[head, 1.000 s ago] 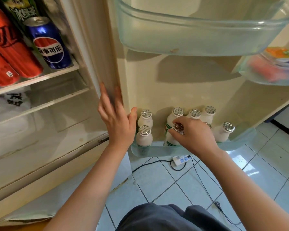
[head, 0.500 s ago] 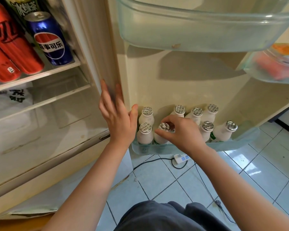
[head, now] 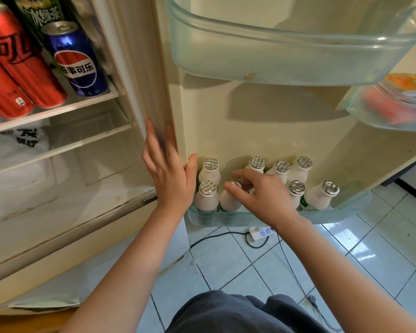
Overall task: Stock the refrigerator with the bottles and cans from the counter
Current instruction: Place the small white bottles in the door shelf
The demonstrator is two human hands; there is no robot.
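Several small white bottles with foil caps stand in two rows in the fridge door's bottom bin (head: 250,216). My right hand (head: 262,195) pinches the cap of one white bottle (head: 229,200), which stands upright in the front row, second from the left. My left hand (head: 168,174) rests flat, fingers straight, on the inner edge of the open door, with its thumb beside the leftmost bottles (head: 208,195). On the fridge shelf at upper left stand a blue Pepsi can (head: 76,61), red cola cans (head: 22,66) and a green tea bottle (head: 43,10).
An empty clear door bin (head: 286,56) hangs above, and another door bin (head: 389,109) at the right holds colourful packets. A white bag (head: 15,150) lies on the lower shelf. A power strip (head: 261,233) and cables lie on the tiled floor below the door.
My right hand has carried the bottle leftward and lowered it into the front row beside the leftmost bottle. My left hand has stayed on the door edge.
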